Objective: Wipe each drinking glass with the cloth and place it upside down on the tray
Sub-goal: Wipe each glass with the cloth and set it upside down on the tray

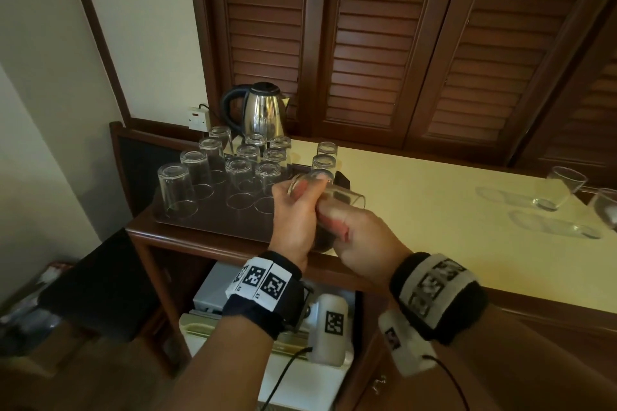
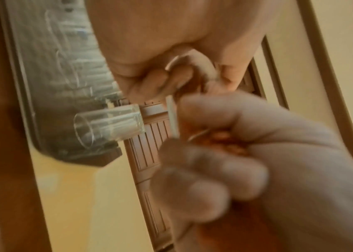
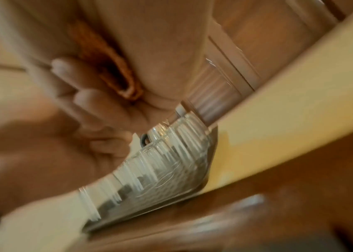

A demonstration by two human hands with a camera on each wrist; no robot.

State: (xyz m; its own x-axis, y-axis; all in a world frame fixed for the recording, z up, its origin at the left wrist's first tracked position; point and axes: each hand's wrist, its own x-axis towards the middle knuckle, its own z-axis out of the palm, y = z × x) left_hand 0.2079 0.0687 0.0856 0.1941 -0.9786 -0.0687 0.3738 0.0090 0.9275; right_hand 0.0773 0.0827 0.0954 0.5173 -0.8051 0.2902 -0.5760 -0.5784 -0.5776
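I had one drinking glass (image 1: 325, 192) lying on its side above the tray's (image 1: 213, 227) near right corner. My left hand (image 1: 293, 217) was curled round its base end, while my right hand (image 1: 360, 237) was bunched round the orange cloth (image 3: 115, 75), pressed to the glass near its mouth. So I'd say I was mid-wipe on that one. Progress looked good: I counted thirteen upturned glasses (image 1: 175, 192) on the tray, though the back ones crowded together by the kettle (image 1: 263, 108), so I might've been off by one. Two more glasses (image 1: 561, 188) stood upright far off on the right of the worktop (image 1: 434, 210), well apart from the tray, probably still waiting.
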